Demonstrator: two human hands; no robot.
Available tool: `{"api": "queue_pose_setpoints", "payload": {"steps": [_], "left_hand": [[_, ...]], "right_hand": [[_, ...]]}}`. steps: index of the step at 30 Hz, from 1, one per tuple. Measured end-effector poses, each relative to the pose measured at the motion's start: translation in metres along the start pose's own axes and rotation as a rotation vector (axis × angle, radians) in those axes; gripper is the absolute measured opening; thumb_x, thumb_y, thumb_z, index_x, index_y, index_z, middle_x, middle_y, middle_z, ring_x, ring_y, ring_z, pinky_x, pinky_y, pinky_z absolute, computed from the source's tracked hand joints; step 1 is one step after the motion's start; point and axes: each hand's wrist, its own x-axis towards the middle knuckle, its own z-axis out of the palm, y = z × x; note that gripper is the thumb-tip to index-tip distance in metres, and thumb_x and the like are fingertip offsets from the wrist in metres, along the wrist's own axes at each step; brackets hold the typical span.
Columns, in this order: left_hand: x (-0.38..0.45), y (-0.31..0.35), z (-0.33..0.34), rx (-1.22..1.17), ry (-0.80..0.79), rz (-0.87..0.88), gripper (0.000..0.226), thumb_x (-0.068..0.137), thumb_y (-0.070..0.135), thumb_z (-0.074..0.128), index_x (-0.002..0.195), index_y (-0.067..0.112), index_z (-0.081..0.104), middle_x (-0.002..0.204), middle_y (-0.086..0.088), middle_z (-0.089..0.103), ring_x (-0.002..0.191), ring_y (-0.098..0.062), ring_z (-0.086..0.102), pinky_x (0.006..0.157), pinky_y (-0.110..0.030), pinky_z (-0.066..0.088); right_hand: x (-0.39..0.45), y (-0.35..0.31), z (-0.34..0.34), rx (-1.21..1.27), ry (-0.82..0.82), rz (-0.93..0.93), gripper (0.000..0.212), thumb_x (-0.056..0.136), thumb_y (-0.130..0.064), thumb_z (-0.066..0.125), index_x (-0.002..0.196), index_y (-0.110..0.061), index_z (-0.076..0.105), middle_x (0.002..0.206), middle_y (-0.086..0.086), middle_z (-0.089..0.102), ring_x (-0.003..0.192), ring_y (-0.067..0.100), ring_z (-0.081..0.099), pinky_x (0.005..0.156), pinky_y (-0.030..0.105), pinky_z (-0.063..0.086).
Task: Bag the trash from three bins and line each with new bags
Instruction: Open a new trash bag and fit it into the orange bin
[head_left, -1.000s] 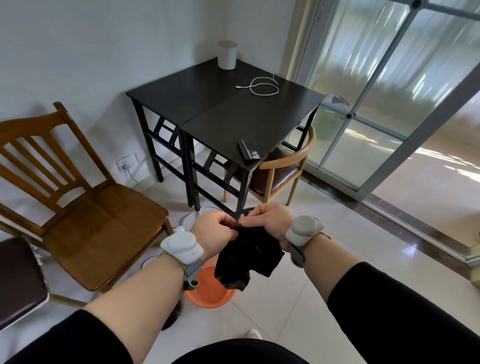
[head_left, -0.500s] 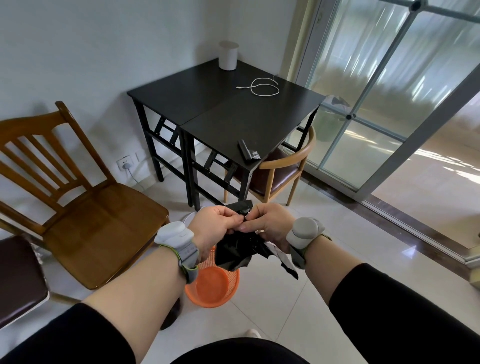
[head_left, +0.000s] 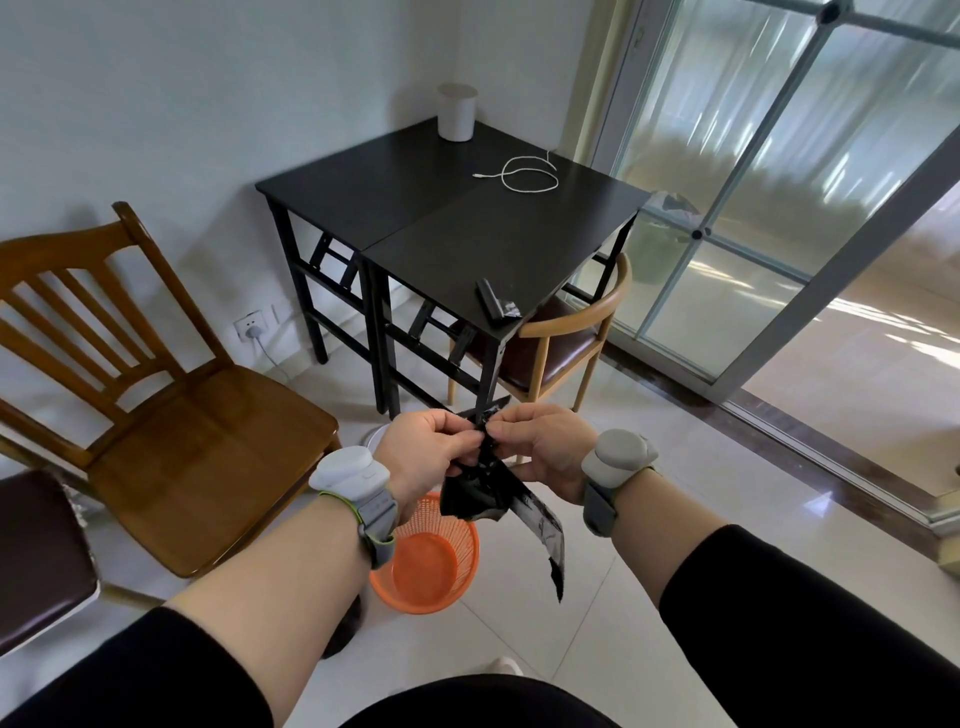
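A folded black trash bag hangs between my hands in front of me. My left hand and my right hand both pinch its top edge, fingertips almost touching. A long strip of the bag trails down to the right. Below the hands an orange mesh bin stands on the tiled floor with no liner in it. A black roll of bags lies near the front corner of the black table.
A wooden chair stands at the left and a dark-seated chair is tucked under the table at the right. A white round thing shows behind my left hand. Glass sliding doors close the right side. A white cylinder and a white cable sit on the table.
The bunched bag has been worked loose at its top. A long strip has dropped down to the right, and the orange bin under the hands shows more.
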Motion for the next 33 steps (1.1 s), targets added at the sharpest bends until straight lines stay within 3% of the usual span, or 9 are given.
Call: {"api": "queue_pose_setpoints", "payload": {"steps": [4,8,14,19,21,23,26,29,33], "left_hand": [[-0.001,0.002,-0.002,-0.020,0.012,-0.015,0.003,0.085,0.003,0.066,0.088,0.002,0.067,0.067,-0.006,0.067,0.056,-0.007,0.064,0.053,-0.019,0.051],[-0.003,0.004,-0.001,-0.080,0.047,-0.041,0.009,0.085,-0.001,0.060,0.081,0.002,0.067,0.063,-0.007,0.067,0.053,-0.010,0.064,0.049,-0.019,0.053],[-0.002,-0.003,-0.007,-0.173,0.139,-0.077,0.016,0.088,0.001,0.053,0.075,0.006,0.060,0.068,-0.010,0.067,0.056,-0.014,0.066,0.044,-0.018,0.048],[0.004,-0.007,-0.012,-0.530,0.165,-0.243,0.019,0.099,0.010,0.042,0.089,0.004,0.057,0.076,-0.012,0.065,0.057,-0.014,0.070,0.048,-0.021,0.055],[0.005,-0.006,-0.016,-0.745,0.137,-0.292,0.026,0.100,0.011,0.036,0.092,0.002,0.058,0.081,-0.015,0.067,0.071,-0.022,0.070,0.059,-0.029,0.061],[0.006,-0.003,-0.021,-0.933,0.133,-0.300,0.032,0.098,0.010,0.030,0.083,0.004,0.057,0.073,-0.015,0.070,0.073,-0.025,0.070,0.067,-0.038,0.059],[0.006,0.001,-0.027,-1.072,0.175,-0.334,0.031,0.096,0.010,0.026,0.074,0.005,0.047,0.056,-0.011,0.063,0.052,-0.022,0.066,0.050,-0.036,0.060],[0.001,0.001,-0.032,-1.021,0.160,-0.378,0.025,0.095,0.011,0.029,0.077,0.006,0.045,0.073,-0.013,0.057,0.062,-0.025,0.058,0.044,-0.026,0.052],[-0.010,0.003,-0.035,-0.663,-0.081,-0.350,0.021,0.089,0.001,0.041,0.076,0.005,0.057,0.066,-0.010,0.060,0.051,-0.020,0.060,0.041,-0.021,0.049]], "right_hand": [[-0.001,0.003,0.004,-0.026,-0.001,-0.005,0.012,0.091,-0.009,0.060,0.080,-0.011,0.060,0.074,0.007,0.065,0.066,0.014,0.065,0.054,0.025,0.051],[-0.001,0.006,0.006,-0.013,0.002,0.012,0.011,0.094,-0.012,0.056,0.084,-0.011,0.059,0.081,0.010,0.063,0.075,0.020,0.062,0.069,0.034,0.052],[0.000,0.007,-0.002,0.025,0.139,-0.018,0.015,0.097,-0.012,0.050,0.084,-0.012,0.057,0.077,0.006,0.058,0.069,0.018,0.056,0.061,0.028,0.048],[0.004,0.007,-0.006,0.344,0.237,0.040,0.020,0.102,-0.011,0.039,0.087,-0.008,0.052,0.087,0.013,0.058,0.072,0.024,0.058,0.065,0.035,0.052],[0.005,0.009,-0.005,0.491,0.257,0.101,0.020,0.103,-0.011,0.035,0.098,-0.003,0.053,0.093,0.016,0.062,0.079,0.028,0.063,0.068,0.041,0.055],[0.007,0.012,-0.005,0.602,0.281,0.168,0.025,0.104,-0.013,0.031,0.111,0.002,0.049,0.095,0.019,0.066,0.083,0.030,0.067,0.075,0.045,0.053],[0.012,0.014,-0.012,0.683,0.374,0.195,0.029,0.105,-0.014,0.028,0.107,0.004,0.051,0.078,0.020,0.069,0.076,0.031,0.067,0.079,0.043,0.050],[0.013,0.013,-0.015,0.647,0.396,0.186,0.029,0.104,-0.015,0.030,0.093,0.000,0.053,0.073,0.016,0.067,0.071,0.028,0.065,0.065,0.043,0.053],[0.015,0.001,-0.015,0.375,0.474,0.220,0.026,0.101,-0.025,0.044,0.098,-0.003,0.057,0.086,0.013,0.061,0.073,0.026,0.058,0.064,0.039,0.048]]}}
